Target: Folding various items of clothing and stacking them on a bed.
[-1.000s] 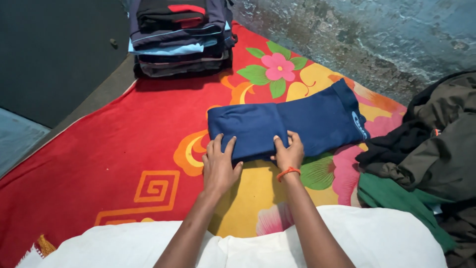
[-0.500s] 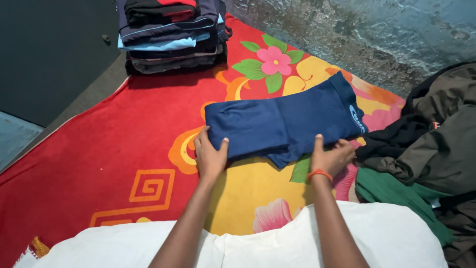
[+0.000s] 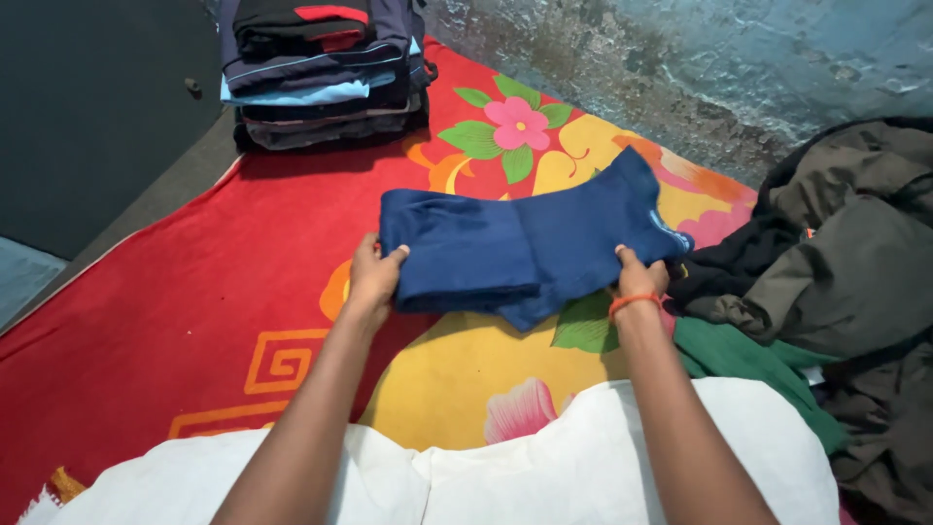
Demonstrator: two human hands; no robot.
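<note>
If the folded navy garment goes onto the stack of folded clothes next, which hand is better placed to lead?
Probably the left hand. It grips the navy garment's left end, the end nearer the stack of folded clothes at upper left. The right hand holds the far end, beside the unfolded dark pile.

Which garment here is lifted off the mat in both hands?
The folded navy blue garment, gripped by left hand and right hand. The folded clothes stack and the dark unfolded pile lie untouched.
</note>
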